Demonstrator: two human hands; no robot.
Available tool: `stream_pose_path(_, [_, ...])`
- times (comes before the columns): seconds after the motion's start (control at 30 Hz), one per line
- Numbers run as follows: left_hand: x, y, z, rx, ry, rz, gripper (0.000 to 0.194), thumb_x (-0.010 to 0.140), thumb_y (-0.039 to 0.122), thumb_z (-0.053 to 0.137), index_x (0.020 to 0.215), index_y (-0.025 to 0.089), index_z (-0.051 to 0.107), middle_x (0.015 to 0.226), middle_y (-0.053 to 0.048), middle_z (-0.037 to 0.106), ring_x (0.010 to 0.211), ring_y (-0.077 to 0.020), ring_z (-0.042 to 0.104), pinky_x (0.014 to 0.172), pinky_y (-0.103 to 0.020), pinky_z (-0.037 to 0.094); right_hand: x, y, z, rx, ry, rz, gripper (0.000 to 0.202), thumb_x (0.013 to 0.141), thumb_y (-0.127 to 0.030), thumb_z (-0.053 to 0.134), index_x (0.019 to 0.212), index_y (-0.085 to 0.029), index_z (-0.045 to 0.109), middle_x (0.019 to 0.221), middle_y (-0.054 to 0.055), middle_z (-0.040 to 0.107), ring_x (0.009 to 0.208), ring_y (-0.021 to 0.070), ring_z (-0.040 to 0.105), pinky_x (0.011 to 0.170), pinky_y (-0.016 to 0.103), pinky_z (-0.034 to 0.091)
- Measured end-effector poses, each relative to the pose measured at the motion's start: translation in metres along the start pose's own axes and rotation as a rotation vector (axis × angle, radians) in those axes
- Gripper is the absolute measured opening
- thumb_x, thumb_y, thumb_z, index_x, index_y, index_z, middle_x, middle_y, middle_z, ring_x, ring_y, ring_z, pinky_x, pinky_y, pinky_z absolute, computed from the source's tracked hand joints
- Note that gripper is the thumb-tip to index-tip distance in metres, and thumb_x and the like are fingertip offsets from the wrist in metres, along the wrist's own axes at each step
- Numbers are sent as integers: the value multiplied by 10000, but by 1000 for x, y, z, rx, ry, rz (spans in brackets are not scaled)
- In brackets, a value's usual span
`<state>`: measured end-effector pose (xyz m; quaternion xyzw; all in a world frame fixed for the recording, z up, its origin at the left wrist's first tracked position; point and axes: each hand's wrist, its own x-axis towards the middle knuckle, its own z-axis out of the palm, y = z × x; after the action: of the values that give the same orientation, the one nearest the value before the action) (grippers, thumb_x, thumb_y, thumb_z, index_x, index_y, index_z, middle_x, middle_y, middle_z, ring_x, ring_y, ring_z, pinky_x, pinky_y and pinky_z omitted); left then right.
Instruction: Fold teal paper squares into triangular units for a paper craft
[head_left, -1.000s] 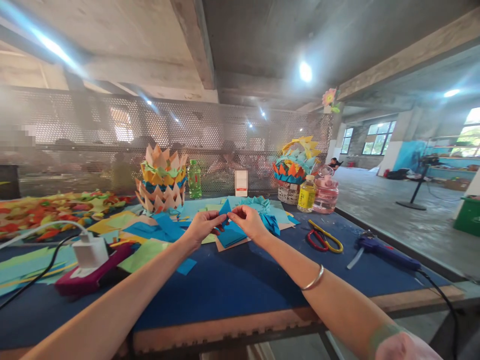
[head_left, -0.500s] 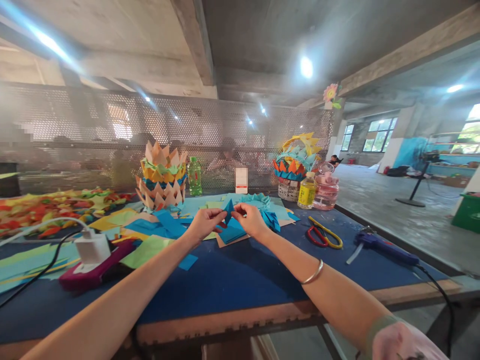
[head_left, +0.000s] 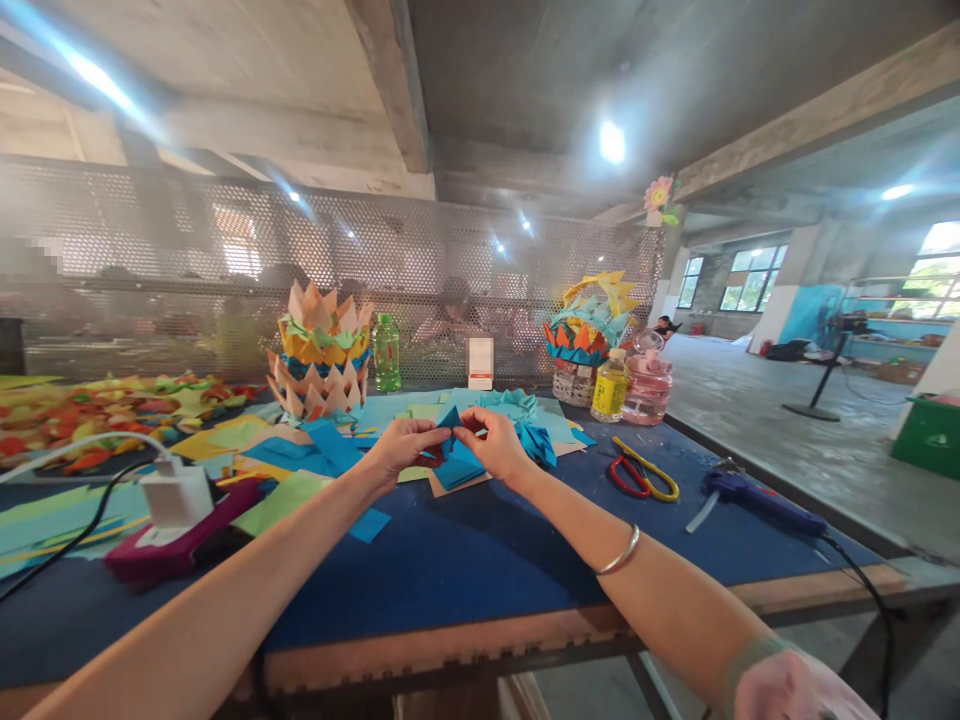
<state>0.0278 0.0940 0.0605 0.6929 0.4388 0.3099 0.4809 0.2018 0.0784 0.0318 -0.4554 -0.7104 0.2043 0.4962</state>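
A small folded piece of blue paper (head_left: pixel 449 418) with a pointed top is held between my two hands above the table. My left hand (head_left: pixel 409 447) pinches it from the left between thumb and fingers. From the right, my right hand (head_left: pixel 491 440) grips its edge with thumb and fingertips. Under the hands lie blue paper sheets (head_left: pixel 460 466) on a tan sheet. Just behind my right hand is a cluster of folded light-blue paper points (head_left: pixel 517 405). Blue paper strips (head_left: pixel 319 447) lie left of my left hand.
Petalled paper baskets (head_left: pixel 319 355) stand at the back left. A yellow-labelled bottle (head_left: pixel 609 388) and pink jug (head_left: pixel 648 388) stand back right, near scissors (head_left: pixel 643 470) and a glue gun (head_left: pixel 761 502). A power strip (head_left: pixel 180 530) with cables and a heap of paper pieces (head_left: pixel 97 425) are left.
My fingers have shifted on the blue paper, which now tilts differently, and my right fingertips have come closer to the left thumb. The whole view has moved slightly.
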Motion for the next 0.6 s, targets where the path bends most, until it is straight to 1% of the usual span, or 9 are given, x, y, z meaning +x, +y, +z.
stream_pose_path(0.23, [1,-4,4,40,-72,-7,316,970,336,623,1232,161,597,1222,-93,631,1021,-234,656,859,-437,572,2,-5,-7,44,66,-17,299,980,-332,617,1227,-164,611,1220,88,641,1018,227,662,862,430,573])
stream_pose_path(0.33, [1,-6,6,39,-103,8,313,969,332,625,1230,161,598,1216,-91,633,1011,-231,658,849,-430,576,4,-5,-11,53,83,2,288,982,-331,614,1221,-170,616,1227,86,640,1023,228,660,867,428,571])
stream_pose_path(0.6, [3,-11,7,-42,-105,82,319,970,332,624,1238,162,593,1220,-93,630,1009,-230,659,843,-427,579,5,-6,-14,103,119,66,302,978,-334,620,1228,-164,612,1226,85,639,1024,234,661,861,430,573])
